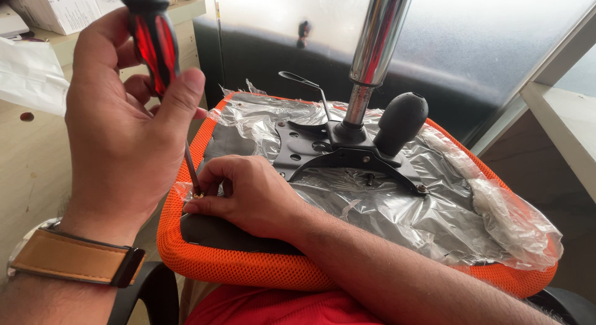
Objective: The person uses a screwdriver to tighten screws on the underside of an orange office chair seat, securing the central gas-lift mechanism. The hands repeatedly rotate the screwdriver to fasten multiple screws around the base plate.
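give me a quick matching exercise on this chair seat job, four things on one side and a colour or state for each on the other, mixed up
Things:
1. screwdriver
2. seat rim
3. gas lift column
4. watch strap

Colour or state:
A. orange mesh
B. tan, on the left wrist
C. red and black handle, gripped by the left hand
D. shiny chrome, standing up from the black plate

Pairs: 1-C, 2-A, 3-D, 4-B

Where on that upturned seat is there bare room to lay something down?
Free: the plastic-covered stretch between the black bracket and the orange rim nearest the person. Crowded: the left edge, where the right hand steadies a screw under the screwdriver in the left hand.
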